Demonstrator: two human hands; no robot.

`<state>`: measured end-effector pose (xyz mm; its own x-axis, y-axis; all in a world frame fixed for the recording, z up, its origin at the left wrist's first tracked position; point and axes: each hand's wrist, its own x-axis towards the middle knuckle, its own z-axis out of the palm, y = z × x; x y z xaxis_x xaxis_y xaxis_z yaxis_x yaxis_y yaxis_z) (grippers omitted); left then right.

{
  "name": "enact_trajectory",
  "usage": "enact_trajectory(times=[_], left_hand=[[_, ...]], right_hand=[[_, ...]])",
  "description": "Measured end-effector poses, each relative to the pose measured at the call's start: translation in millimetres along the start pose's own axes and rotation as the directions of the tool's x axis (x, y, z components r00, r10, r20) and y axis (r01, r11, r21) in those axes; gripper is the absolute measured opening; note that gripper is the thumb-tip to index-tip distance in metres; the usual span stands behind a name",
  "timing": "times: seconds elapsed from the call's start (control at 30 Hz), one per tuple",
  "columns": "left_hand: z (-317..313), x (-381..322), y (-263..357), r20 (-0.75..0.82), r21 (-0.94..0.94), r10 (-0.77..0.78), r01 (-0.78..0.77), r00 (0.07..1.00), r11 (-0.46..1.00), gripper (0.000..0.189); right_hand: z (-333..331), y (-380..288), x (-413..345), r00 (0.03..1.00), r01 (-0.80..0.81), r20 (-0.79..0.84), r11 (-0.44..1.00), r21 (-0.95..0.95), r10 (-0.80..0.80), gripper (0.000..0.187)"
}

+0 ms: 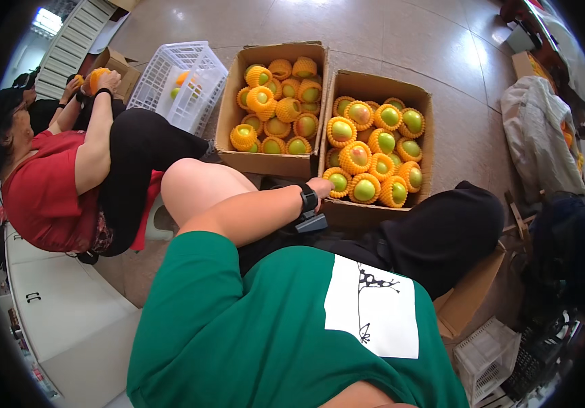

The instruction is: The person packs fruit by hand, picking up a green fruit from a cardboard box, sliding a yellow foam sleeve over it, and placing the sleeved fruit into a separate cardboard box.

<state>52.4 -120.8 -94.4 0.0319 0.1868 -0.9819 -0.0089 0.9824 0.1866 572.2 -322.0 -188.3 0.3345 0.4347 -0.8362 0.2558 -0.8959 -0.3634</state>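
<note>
My left hand [321, 187] is at the near left corner of the right cardboard box [427, 117], its fingers beside a green fruit in a yellow foam net [338, 181]; part of the hand is hidden, and whether it grips the box edge or the fruit is unclear. That box is filled with several green and reddish fruits in the same nets. A second cardboard box [267, 159] with netted fruits stands directly to its left. My right hand is out of view; only a bit of skin shows at the bottom edge.
A white plastic crate [206, 53] with a few fruits stands left of the boxes. On the left, a person in a red shirt [48, 188] holds a netted fruit [100, 76], with another person behind. A pale sack [537, 132] and a wooden frame are at right, an empty-looking crate [491, 352] lower right.
</note>
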Motion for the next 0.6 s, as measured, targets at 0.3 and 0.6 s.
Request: enact_trajectory(times=[0.3, 0.6], left_hand=[[16.1, 35.0, -14.4, 0.210, -0.196, -0.107, 0.149, 0.972, 0.969, 0.045], [28.9, 23.5, -18.2, 0.306, -0.551, 0.131, 0.063, 0.943, 0.832, 0.032]], right_hand=[[-10.7, -40.9, 7.7, 0.999, -0.044, 0.017, 0.972, 0.230, 0.041, 0.041], [-20.6, -48.4, 22.1, 0.998, -0.060, 0.026, 0.938, 0.341, 0.054, 0.040]])
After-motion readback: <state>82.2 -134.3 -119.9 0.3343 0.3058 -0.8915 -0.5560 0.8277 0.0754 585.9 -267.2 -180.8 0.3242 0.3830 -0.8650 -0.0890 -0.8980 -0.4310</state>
